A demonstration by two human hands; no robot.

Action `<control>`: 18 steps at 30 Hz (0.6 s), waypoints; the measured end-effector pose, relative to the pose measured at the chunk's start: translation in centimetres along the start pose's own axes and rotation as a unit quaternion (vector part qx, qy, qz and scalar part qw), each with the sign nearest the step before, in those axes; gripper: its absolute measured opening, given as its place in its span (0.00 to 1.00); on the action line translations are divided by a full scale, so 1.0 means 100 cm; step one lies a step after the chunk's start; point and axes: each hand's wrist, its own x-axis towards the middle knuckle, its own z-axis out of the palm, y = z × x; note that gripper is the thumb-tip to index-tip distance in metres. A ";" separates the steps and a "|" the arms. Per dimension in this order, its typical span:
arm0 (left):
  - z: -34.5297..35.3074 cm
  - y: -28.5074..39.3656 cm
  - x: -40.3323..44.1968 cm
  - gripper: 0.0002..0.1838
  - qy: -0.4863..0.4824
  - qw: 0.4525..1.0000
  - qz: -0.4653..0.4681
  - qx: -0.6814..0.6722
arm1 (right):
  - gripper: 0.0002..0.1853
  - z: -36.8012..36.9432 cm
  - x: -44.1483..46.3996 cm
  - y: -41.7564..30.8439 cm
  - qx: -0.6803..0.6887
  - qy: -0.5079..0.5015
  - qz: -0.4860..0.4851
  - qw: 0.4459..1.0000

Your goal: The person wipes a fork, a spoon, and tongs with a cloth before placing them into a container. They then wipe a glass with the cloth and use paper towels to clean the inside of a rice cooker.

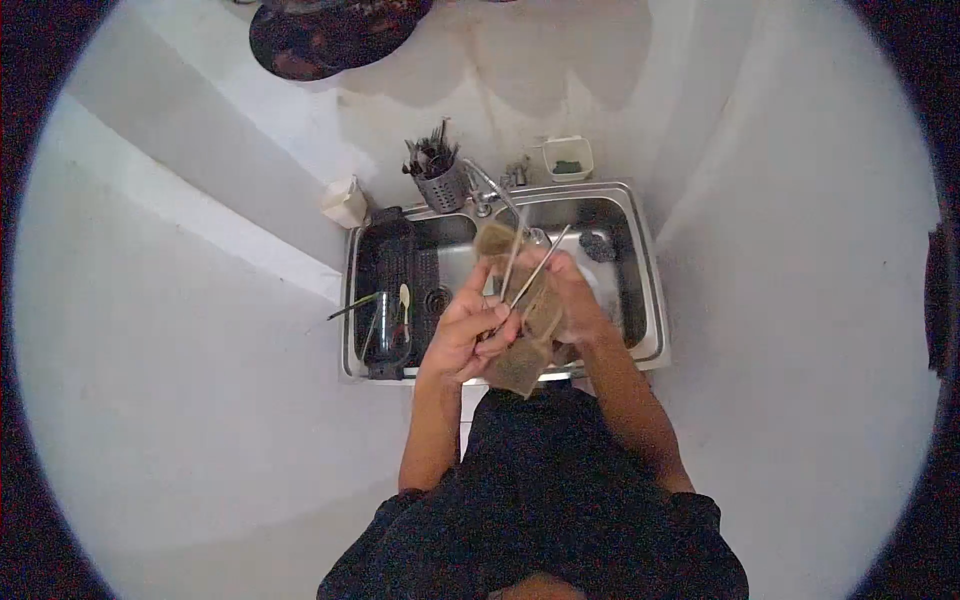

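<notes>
Metal utensils (pixel 540 264) are pinched in my left hand (pixel 467 335); right hand (pixel 576 295) touches mesh cloth (pixel 541 308), grip unclear. Cutlery (pixel 431 156) stands in the perforated holder (pixel 442 190); forearms (pixel 432 430) converge.

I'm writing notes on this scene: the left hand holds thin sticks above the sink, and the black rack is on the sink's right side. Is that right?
Not quite: the head view shows the black rack on the sink's left side, not its right. The rest stands: the left hand holds thin sticks above the sink.
</notes>
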 end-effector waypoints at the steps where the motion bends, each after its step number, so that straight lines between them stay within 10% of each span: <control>1: 0.000 0.001 0.000 0.39 -0.014 1.000 -0.008 -0.006 | 0.13 0.001 -0.001 0.003 -0.001 -0.003 0.000 1.000; 15: 0.002 -0.008 0.010 0.33 -0.035 0.998 -0.044 -0.022 | 0.15 0.015 0.011 -0.047 -0.058 0.089 -0.118 0.987; 18: 0.000 -0.010 0.004 0.30 -0.022 0.999 -0.034 0.025 | 0.16 -0.004 0.025 -0.070 0.004 0.296 -0.145 0.944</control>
